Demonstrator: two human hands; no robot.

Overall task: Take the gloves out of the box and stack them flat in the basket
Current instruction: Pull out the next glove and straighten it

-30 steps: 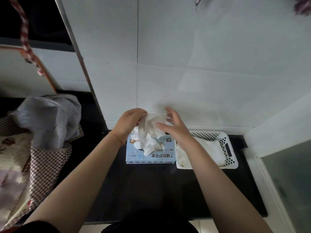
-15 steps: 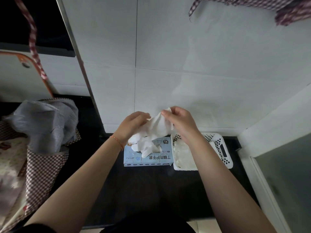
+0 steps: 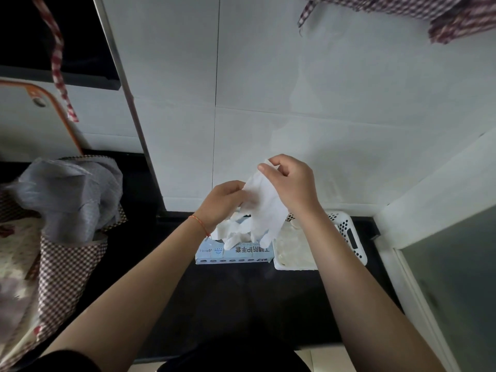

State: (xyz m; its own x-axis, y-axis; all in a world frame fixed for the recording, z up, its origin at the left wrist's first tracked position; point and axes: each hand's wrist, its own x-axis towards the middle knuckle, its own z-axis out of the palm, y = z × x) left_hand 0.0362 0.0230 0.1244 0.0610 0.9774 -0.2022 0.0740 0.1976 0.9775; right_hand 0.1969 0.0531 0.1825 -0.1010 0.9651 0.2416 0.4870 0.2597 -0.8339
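Higher than half a second ago, the right hand pinches the glove's cuff. At its 8 o'clock the left hand pinches the glove's side. Fingers dangle over the box; the basket sits at the box's 3 o'clock.

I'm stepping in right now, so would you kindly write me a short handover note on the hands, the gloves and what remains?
Right hand: pinches the cuff end of a white glove, held up above the box.
Left hand: grips the same glove's lower side.
Glove box: on the dark counter, more gloves bunched at its opening.
Basket: right of the box, already holding flat gloves.
Left: lay this glove flat in the basket, then take out the rest.
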